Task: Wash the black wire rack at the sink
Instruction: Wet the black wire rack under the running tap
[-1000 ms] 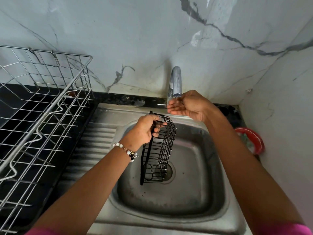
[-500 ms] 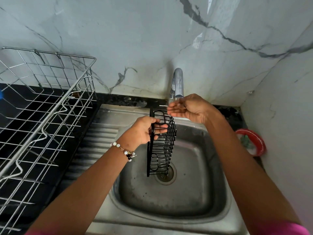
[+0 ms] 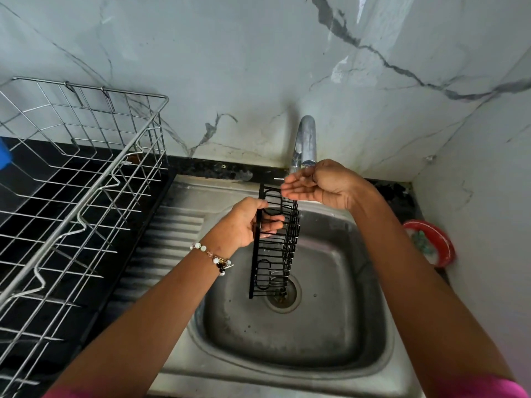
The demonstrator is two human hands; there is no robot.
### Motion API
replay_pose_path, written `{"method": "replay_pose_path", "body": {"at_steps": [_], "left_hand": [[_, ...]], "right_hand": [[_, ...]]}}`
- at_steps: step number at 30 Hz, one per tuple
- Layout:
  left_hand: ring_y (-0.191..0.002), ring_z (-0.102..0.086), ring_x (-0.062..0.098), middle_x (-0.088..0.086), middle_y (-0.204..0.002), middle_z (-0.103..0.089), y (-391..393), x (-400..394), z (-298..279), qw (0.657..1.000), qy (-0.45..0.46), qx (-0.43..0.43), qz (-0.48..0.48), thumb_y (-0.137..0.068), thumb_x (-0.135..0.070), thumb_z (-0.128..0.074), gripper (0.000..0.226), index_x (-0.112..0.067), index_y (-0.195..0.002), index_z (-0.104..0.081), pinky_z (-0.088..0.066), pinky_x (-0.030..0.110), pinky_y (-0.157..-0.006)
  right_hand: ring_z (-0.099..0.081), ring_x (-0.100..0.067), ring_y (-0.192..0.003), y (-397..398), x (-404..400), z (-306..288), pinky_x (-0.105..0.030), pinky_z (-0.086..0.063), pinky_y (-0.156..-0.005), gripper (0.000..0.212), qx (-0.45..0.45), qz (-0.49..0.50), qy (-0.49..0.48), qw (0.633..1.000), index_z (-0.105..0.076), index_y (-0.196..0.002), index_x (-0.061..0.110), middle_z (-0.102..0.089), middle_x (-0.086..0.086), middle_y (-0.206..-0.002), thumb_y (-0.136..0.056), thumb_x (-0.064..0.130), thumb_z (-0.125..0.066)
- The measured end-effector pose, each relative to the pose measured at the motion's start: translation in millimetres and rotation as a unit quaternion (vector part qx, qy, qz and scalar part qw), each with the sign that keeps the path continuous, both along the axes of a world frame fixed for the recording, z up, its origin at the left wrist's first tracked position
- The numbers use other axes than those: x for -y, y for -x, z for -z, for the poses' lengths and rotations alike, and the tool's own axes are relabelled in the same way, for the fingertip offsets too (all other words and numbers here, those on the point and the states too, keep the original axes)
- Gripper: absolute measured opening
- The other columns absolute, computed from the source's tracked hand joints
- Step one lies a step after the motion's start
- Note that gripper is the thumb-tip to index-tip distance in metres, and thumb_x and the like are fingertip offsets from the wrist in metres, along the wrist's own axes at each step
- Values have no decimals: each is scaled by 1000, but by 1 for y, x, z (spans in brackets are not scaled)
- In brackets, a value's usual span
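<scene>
The left hand point(image 3: 244, 222) grips the slim black wire rack point(image 3: 274, 245), which hangs upright over the stainless steel sink point(image 3: 339, 326), its lower end above the drain. At one o'clock from it, the right hand point(image 3: 319, 185) cups open under the chrome tap point(image 3: 306, 142). This looks like wetting before the scrub; next, the rack needs bringing under the spout.

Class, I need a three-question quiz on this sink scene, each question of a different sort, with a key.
1. True or false: the left hand grips the rack.
2. Where is the right hand? A) cupped under the tap B) flat on the drainer basket C) inside the red bowl
3. Fill in: the rack's lower end hangs over the sink's ____.

Key: 1 true; 2 A; 3 drain.
</scene>
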State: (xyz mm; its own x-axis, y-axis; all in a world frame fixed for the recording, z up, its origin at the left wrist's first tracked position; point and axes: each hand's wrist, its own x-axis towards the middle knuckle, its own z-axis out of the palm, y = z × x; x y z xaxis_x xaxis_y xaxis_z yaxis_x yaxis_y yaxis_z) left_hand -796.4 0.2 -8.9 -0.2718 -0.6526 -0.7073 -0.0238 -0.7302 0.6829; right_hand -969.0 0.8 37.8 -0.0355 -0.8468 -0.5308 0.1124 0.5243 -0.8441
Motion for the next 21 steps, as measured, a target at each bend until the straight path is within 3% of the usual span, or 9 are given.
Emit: {"method": "replay_pose_path", "body": {"at_steps": [4, 8, 10, 12, 15, 19, 21], "left_hand": [[-38, -59, 14, 10, -60, -70, 1, 2, 3, 999, 36, 28, 10, -104, -33, -38, 33, -12, -93, -61, -51, 29, -68], [-35, -53, 15, 17, -60, -69, -2, 2, 4, 993, 94, 66, 41, -104, -21, -39, 20, -17, -104, -59, -46, 23, -45], [-34, -51, 15, 17, -55, -67, -5, 3, 7, 988, 119, 85, 58, -103, -17, -42, 19, -14, -109, -60, -40, 19, -36], [-28, -48, 12, 15, -52, -66, -6, 4, 9, 983, 144, 89, 74, -102, -17, -45, 21, -10, -112, -61, -41, 19, -34], [-23, -40, 7, 15, -52, -66, -6, 7, 10, 977, 167, 90, 93, -101, -18, -48, 22, -3, -110, -61, -42, 19, -35], [-24, -38, 7, 14, -53, -67, -7, 10, 10, 972, 186, 95, 110, -101, -19, -49, 22, -4, -109, -62, -33, 16, -28], [-24, -38, 8, 14, -53, -67, -8, 12, 10, 970, 189, 99, 112, -101, -20, -48, 21, -5, -109, -61, -31, 15, -28]], "right_hand": [[-68, -36, -93, 0, 2, 0, -38, -59, -78, 31, 7, 25, 1, 1000, -61, -96, -12, -66, -29, -100, -95, -12, -30], [-68, -38, -97, 6, 4, 1, -40, -58, -82, 31, 59, 36, 1, 998, -59, -102, -14, -65, -32, -105, -94, -13, -29], [-67, -38, -98, 6, 3, 0, -40, -58, -80, 26, 4, 45, -7, 999, -59, -101, -15, -63, -32, -108, -95, -9, -34], [-67, -37, -96, 6, 1, 0, -39, -58, -78, 25, -32, 34, -13, 999, -59, -101, -15, -63, -32, -108, -95, -9, -36], [-68, -39, -95, 4, -1, 1, -41, -58, -81, 31, 20, 14, -14, 1000, -58, -104, -16, -64, -34, -105, -91, -16, -30], [-67, -37, -95, 4, 1, 1, -39, -59, -77, 26, -25, 47, -13, 999, -59, -103, -15, -62, -34, -107, -96, -9, -34], [-66, -39, -99, 4, 0, -1, -40, -58, -81, 31, 19, 36, -3, 999, -58, -104, -15, -63, -33, -106, -94, -12, -29]]}}
